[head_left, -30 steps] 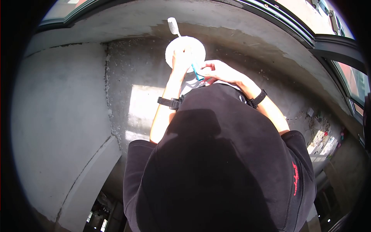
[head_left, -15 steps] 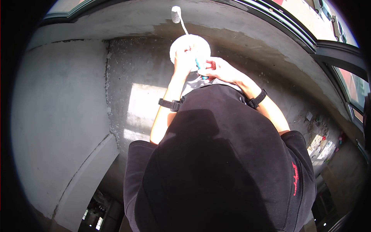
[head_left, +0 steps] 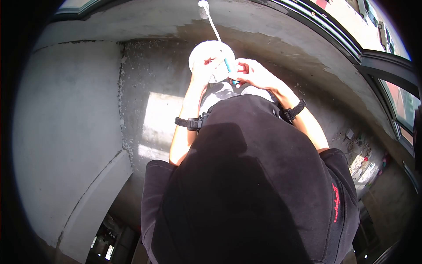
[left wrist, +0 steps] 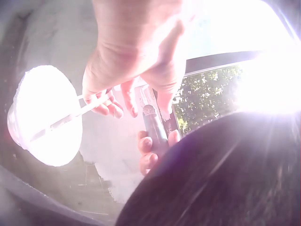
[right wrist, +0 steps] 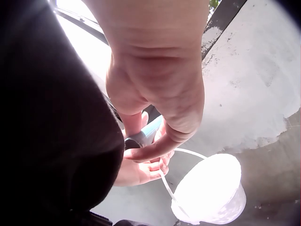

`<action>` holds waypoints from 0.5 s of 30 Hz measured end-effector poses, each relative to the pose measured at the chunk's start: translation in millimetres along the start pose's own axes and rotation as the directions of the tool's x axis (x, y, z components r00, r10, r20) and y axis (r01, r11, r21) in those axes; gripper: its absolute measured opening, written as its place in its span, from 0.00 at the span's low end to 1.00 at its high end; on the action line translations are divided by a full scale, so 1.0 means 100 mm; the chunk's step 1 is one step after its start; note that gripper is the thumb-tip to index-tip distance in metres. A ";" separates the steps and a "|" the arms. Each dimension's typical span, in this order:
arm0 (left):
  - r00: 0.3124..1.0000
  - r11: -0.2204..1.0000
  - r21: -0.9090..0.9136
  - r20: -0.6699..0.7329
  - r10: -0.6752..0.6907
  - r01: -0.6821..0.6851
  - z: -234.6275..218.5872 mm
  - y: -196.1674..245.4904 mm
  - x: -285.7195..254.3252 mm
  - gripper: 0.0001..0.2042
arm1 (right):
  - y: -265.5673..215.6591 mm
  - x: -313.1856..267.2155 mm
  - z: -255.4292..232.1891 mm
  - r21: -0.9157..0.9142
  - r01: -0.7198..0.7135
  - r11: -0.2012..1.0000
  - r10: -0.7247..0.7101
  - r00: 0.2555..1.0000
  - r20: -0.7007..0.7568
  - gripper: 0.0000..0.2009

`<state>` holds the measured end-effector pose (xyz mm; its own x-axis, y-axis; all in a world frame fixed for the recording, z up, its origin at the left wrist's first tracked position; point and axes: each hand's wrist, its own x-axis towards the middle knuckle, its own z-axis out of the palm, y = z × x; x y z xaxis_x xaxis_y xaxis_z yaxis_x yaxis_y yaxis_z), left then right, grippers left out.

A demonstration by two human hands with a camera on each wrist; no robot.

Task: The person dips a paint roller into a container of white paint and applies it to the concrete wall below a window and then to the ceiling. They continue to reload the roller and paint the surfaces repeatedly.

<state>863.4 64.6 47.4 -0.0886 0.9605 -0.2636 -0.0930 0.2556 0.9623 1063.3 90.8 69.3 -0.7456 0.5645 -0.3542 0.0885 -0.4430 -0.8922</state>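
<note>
A white bucket [head_left: 198, 52], bleached by sunlight, hangs in front of the person by its thin bail handle [right wrist: 190, 152]. The left hand [head_left: 201, 74] grips that bail, its fingers curled round it in the left wrist view. In the right hand [head_left: 257, 75] is the blue handle [head_left: 228, 66] of a paint roller, gripped between thumb and curled fingers. The roller's white frame stretches forward past the bucket to its sleeve [head_left: 203, 11] near the wall. Both hands are close together, and in the left wrist view left-hand fingers overlap the roller's upper handle.
Ahead runs a grey plaster wall [head_left: 154, 26] with a darker band low down. A framed window [head_left: 391, 66] stands at the right. Rubble [head_left: 362, 160] lies on the floor to the right, and a sunlit patch [head_left: 160, 116] falls on the floor at left.
The roller's sleeve has moved forward, towards the wall. The right hand has shifted slightly forward with the blue handle, and the left hand has drawn a little left from it.
</note>
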 end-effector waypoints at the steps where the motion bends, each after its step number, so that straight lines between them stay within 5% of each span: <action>1: 0.999 0.999 -0.024 -0.004 -0.037 0.037 -0.01 0.00 -0.02 0.14 | 0.02 0.01 -0.01 -0.001 -0.001 1.000 0.001 1.000 0.001 0.13; 15: 0.996 0.997 0.024 -0.062 -0.071 0.072 0.03 0.07 -0.05 0.12 | 0.04 0.14 0.05 -0.092 0.012 0.996 -0.016 0.999 -0.040 0.15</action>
<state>866.6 61.6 55.5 -0.1431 0.9315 -0.3345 -0.0749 0.3268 0.9421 1049.8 93.2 61.7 -0.7196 0.5990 -0.3513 0.1402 -0.3702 -0.9183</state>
